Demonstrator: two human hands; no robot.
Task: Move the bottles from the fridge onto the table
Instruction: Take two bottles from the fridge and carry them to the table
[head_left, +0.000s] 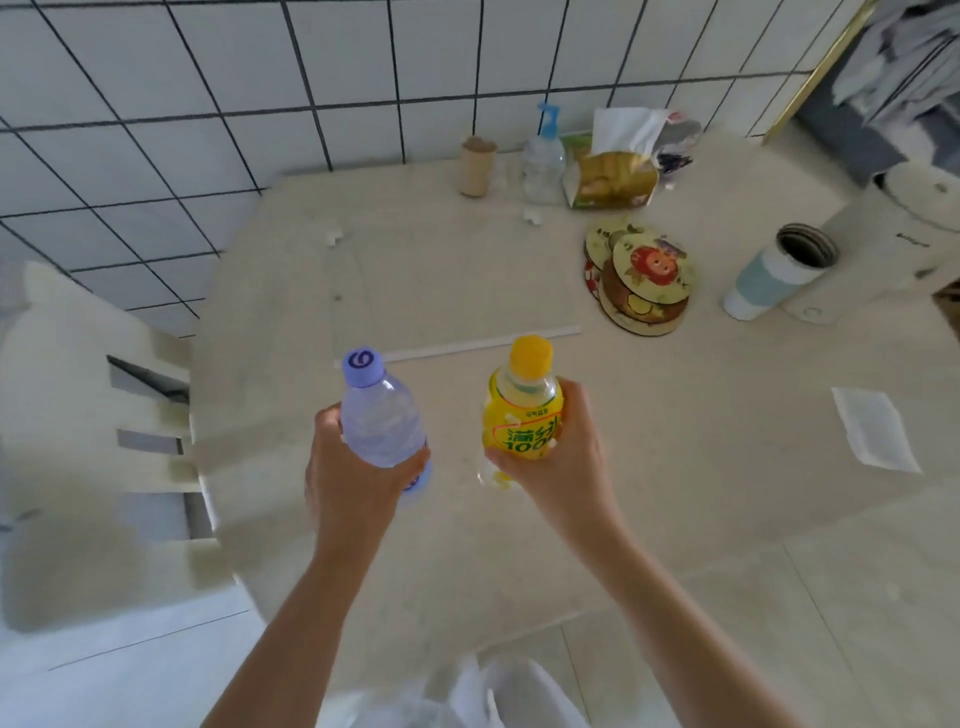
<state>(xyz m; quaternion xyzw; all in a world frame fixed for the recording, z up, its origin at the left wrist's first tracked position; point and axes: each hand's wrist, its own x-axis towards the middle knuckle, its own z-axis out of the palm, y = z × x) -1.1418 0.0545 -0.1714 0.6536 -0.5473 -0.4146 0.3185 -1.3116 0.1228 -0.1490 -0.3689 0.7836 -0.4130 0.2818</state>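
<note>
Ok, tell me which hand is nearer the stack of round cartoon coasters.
Right. The right hand, gripping the yellow juice bottle, sits below-left of the stack of round cartoon coasters. The left hand, gripping the clear purple-capped water bottle, is farther left.

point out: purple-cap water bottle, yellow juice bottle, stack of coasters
purple-cap water bottle (382, 423), head view, clear body
yellow juice bottle (522, 421), head view, label
stack of coasters (644, 278), head view, top coaster's face
</note>
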